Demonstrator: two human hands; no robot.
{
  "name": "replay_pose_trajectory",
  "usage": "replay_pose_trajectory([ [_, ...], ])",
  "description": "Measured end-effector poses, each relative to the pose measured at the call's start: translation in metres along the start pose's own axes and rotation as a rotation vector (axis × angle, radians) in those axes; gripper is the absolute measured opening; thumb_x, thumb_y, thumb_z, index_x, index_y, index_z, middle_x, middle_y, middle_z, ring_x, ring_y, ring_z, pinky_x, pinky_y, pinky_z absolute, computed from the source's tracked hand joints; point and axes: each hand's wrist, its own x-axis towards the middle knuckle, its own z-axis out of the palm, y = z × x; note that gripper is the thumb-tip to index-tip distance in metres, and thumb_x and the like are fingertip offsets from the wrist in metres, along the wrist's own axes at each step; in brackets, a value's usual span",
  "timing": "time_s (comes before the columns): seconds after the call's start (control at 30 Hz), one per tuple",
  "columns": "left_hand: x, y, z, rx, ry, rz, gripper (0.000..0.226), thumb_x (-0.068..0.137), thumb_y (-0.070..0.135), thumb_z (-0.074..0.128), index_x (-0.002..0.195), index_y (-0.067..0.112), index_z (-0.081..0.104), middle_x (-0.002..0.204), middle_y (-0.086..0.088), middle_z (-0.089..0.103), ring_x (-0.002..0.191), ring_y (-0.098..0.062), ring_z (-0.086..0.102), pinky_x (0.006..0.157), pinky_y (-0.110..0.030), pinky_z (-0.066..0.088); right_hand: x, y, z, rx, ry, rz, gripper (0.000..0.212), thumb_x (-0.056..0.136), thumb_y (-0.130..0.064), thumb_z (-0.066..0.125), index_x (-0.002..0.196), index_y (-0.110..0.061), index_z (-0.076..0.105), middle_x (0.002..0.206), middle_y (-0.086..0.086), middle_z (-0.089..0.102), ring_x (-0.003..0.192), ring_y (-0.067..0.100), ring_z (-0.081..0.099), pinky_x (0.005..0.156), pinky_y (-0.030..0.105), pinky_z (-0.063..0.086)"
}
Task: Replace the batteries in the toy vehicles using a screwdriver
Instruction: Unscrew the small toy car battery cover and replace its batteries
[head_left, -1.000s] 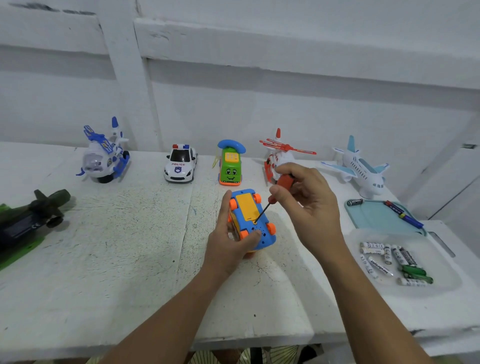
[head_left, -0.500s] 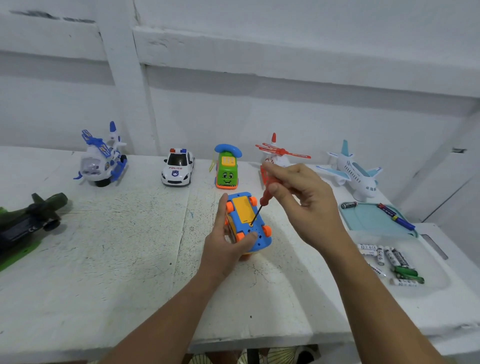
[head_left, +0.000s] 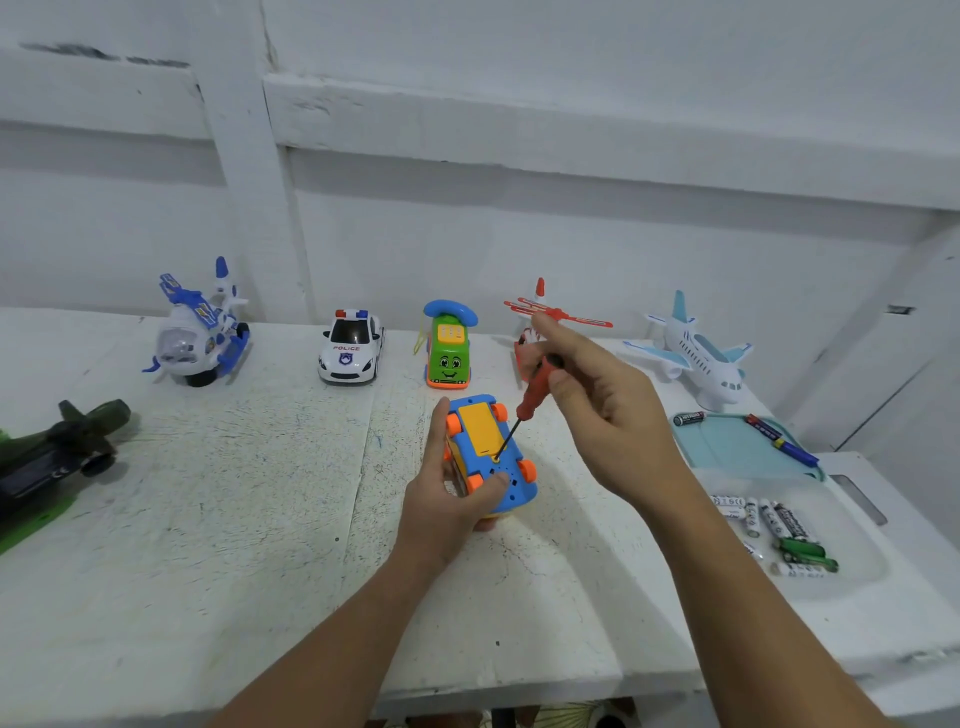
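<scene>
The white table (head_left: 234, 519) has a row of toys (head_left: 350, 351) along its back edge and a dark green toy (head_left: 57, 447) at its left edge. The surface is bare left of centre and along the front edge. At mid-table, the left hand (head_left: 447, 514) grips the upturned blue toy car (head_left: 511, 486). The right hand (head_left: 608, 415) pinches the red screwdriver (head_left: 535, 395), its tip at the yellow cover (head_left: 478, 428). Batteries (head_left: 774, 525) lie near the right edge.
</scene>
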Motion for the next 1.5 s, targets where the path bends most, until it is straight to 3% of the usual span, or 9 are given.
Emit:
replay_pose_trajectory([
  [0.1, 0.0, 0.0, 0.0, -0.018, -0.005, 0.0, 0.094, 0.072, 0.024, 0.071, 0.142, 0.061, 0.021, 0.115, 0.023, 0.066, 0.099, -0.012, 0.069, 0.072, -0.048, 0.061, -0.002, -0.002, 0.001, -0.025, 0.005, -0.004, 0.034, 0.095, -0.015, 0.047, 0.119, -0.033, 0.062, 0.104, -0.002, 0.07, 0.103, 0.003, 0.062, 0.089, 0.01, 0.045],
  [0.23, 0.001, -0.001, 0.001, -0.028, -0.017, -0.009, 0.094, 0.073, 0.024, 0.073, 0.143, 0.059, 0.02, 0.119, 0.016, 0.065, 0.101, -0.021, 0.069, 0.069, -0.056, 0.059, -0.001, -0.001, 0.005, -0.073, 0.021, -0.033, 0.029, 0.09, -0.028, 0.062, 0.117, -0.037, 0.066, 0.103, 0.001, 0.054, 0.096, 0.018, 0.064, 0.08, 0.019, 0.052],
  [0.5, 0.002, 0.0, 0.0, -0.006, -0.005, -0.026, 0.096, 0.071, 0.032, 0.075, 0.146, 0.055, 0.019, 0.118, 0.018, 0.065, 0.094, -0.012, 0.07, 0.065, -0.043, 0.061, -0.001, -0.006, 0.006, -0.001, -0.022, -0.008, 0.041, 0.094, -0.011, 0.04, 0.119, -0.033, 0.063, 0.097, -0.002, 0.067, 0.091, 0.014, 0.065, 0.089, 0.024, 0.051],
  [0.7, 0.001, 0.001, 0.0, -0.037, -0.007, -0.01, 0.096, 0.067, 0.042, 0.075, 0.145, 0.056, 0.021, 0.118, 0.018, 0.065, 0.096, -0.01, 0.07, 0.069, -0.046, 0.061, -0.003, -0.002, 0.009, -0.038, 0.013, -0.002, 0.035, 0.092, -0.018, 0.06, 0.111, -0.047, 0.064, 0.098, -0.013, 0.057, 0.089, 0.014, 0.066, 0.083, 0.026, 0.054],
  [0.87, 0.001, 0.005, 0.001, -0.034, 0.026, -0.031, 0.065, 0.081, 0.047, 0.058, 0.135, 0.065, 0.027, 0.121, 0.011, 0.063, 0.088, -0.021, 0.073, 0.063, -0.05, 0.061, -0.008, 0.0, 0.008, 0.071, 0.009, 0.037, 0.045, 0.093, -0.008, 0.043, 0.12, -0.04, 0.06, 0.108, -0.007, 0.067, 0.098, 0.019, 0.066, 0.088, 0.04, 0.055],
  [1.07, 0.006, 0.004, 0.0, -0.124, 0.088, -0.082, 0.052, 0.095, 0.027, 0.057, 0.13, 0.06, 0.034, 0.123, 0.003, 0.062, 0.09, -0.031, 0.072, 0.062, -0.059, 0.058, -0.015, -0.001, 0.009, 0.037, -0.044, 0.037, 0.041, 0.09, -0.014, 0.068, 0.112, -0.048, 0.062, 0.103, -0.011, 0.063, 0.093, 0.006, 0.063, 0.078, 0.015, 0.051],
  [1.23, 0.007, 0.002, -0.001, -0.062, 0.101, -0.082, 0.058, 0.083, 0.039, 0.059, 0.129, 0.064, 0.032, 0.115, 0.003, 0.068, 0.096, -0.03, 0.07, 0.076, -0.061, 0.057, -0.012, -0.005, 0.012, 0.008, -0.022, 0.026, 0.054, 0.095, -0.007, 0.058, 0.121, -0.053, 0.047, 0.105, -0.006, 0.067, 0.096, 0.006, 0.067, 0.083, 0.013, 0.05],
  [1.37, 0.006, 0.003, 0.0, -0.089, 0.086, -0.082, 0.058, 0.097, 0.024, 0.055, 0.134, 0.06, 0.029, 0.122, 0.002, 0.064, 0.088, -0.028, 0.072, 0.063, -0.052, 0.06, -0.013, -0.003, 0.017, 0.073, -0.066, 0.053, 0.043, 0.096, -0.016, 0.046, 0.12, -0.052, 0.045, 0.111, -0.015, 0.063, 0.106, 0.009, 0.063, 0.082, 0.023, 0.054],
  [1.5, 0.003, 0.007, 0.0, -0.062, 0.087, -0.065, 0.066, 0.099, 0.021, 0.051, 0.138, 0.066, 0.021, 0.118, 0.016, 0.063, 0.087, -0.023, 0.073, 0.061, -0.048, 0.061, -0.015, 0.006, 0.023, -0.013, -0.143, 0.108, 0.078, 0.091, -0.009, 0.063, 0.119, -0.069, 0.023, 0.107, -0.005, 0.062, 0.089, 0.008, 0.069, 0.08, 0.029, 0.057],
])
